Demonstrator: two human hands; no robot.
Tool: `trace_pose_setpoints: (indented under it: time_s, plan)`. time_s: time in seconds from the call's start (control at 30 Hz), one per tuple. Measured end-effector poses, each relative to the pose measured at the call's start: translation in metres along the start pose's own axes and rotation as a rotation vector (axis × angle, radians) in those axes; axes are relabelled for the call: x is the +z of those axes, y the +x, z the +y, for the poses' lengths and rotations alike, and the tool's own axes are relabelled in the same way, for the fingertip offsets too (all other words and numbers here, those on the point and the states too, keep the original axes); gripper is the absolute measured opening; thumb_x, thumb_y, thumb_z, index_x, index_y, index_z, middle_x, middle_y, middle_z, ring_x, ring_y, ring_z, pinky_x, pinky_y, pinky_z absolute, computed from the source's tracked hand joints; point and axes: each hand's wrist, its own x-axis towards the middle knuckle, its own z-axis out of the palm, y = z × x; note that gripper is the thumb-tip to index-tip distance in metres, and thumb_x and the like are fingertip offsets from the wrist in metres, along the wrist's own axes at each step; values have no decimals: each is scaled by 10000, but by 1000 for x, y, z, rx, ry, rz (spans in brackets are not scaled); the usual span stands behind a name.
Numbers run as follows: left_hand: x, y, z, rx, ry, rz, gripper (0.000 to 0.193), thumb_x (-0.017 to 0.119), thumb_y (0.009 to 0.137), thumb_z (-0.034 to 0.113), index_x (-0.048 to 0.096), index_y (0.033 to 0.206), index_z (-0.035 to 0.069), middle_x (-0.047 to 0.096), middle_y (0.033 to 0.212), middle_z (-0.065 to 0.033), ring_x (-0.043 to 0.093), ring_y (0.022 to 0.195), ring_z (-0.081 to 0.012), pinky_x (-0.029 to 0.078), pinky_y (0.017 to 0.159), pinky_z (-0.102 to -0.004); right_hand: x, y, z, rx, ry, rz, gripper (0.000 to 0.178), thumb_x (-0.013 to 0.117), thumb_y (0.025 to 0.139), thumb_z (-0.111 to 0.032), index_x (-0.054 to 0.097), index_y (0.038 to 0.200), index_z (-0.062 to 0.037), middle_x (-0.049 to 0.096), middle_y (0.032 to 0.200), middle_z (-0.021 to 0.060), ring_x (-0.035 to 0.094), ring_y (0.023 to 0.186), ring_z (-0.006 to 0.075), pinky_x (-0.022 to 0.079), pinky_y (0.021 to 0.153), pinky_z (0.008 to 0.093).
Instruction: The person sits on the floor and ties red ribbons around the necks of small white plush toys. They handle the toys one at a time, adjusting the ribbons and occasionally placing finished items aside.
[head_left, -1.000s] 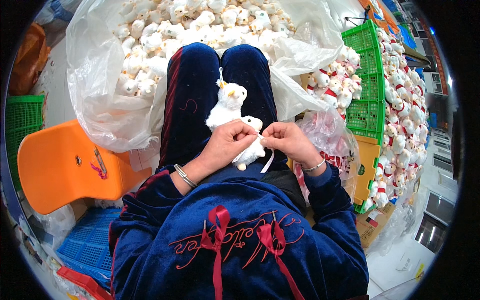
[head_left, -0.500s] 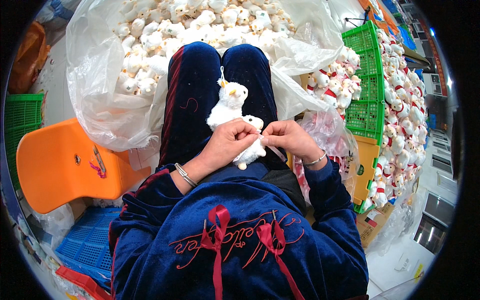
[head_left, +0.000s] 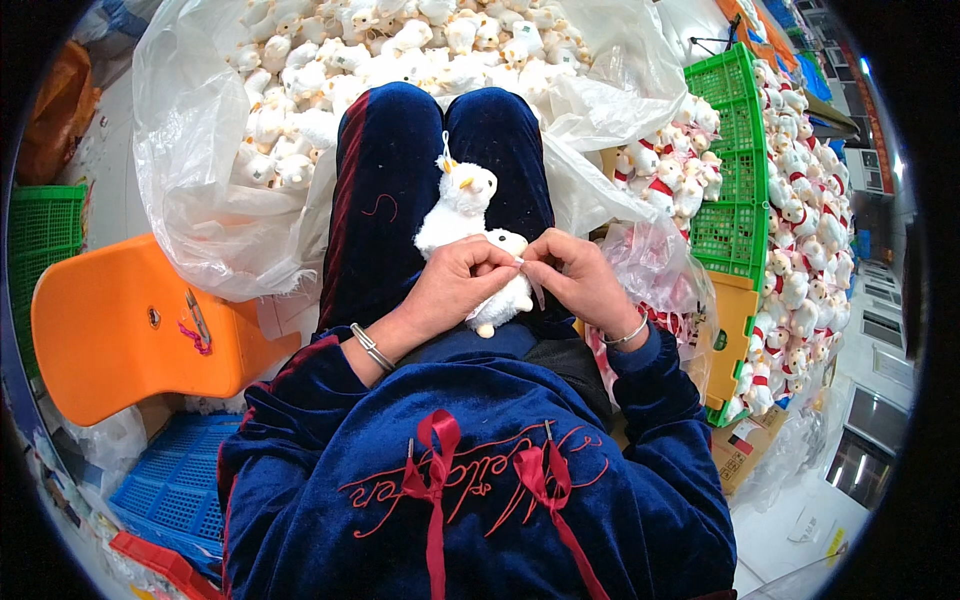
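Two white plush animals lie on my lap. The farther plush animal (head_left: 458, 204) has yellowish ears and a hanging loop at its head. Closer to my body, the second plush animal (head_left: 505, 302) is partly covered by my fingers. My left hand (head_left: 458, 280) is closed in a pinch at its neck, where a thin pale ribbon (head_left: 541, 296) is gathered. My right hand (head_left: 578, 277) pinches the ribbon there too, with its fingertips meeting the left ones and a strip hanging below. The exact loop between the fingertips is hidden.
Beyond my knees a big clear plastic bag (head_left: 190, 190) holds many white plush animals. An orange chair (head_left: 110, 335) with thread snips on it stands at left. A green crate (head_left: 728, 165) and plush animals with red scarves (head_left: 800, 260) are at right.
My right hand has moved slightly in toward the left and turned more upright. The ribbon strip that slanted out to the right now hangs down below its fingers. The plush animals stay put.
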Motion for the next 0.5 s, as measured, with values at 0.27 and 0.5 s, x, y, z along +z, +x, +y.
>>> trace_pose_setpoints:
  time_s: [0.27, 0.5]
  plan:
    - [3, 5, 1, 209, 145, -52, 84, 735, 901, 102, 740, 904, 18, 591, 741, -47, 534, 650, -126, 439, 605, -275, 0, 12, -15, 143, -27, -32, 181, 641, 957, -154, 653, 932, 25, 680, 749, 120, 630, 644, 184, 502, 613, 327]
    - [12, 8, 7, 185, 356, 28, 136, 753, 850, 135, 721, 832, 3, 665, 772, -150, 651, 701, -283, 501, 644, -387, 4, 7, -34, 23, -401, 13, 172, 605, 960, -183, 609, 888, -27, 667, 850, 215, 656, 791, 432, 510, 672, 497]
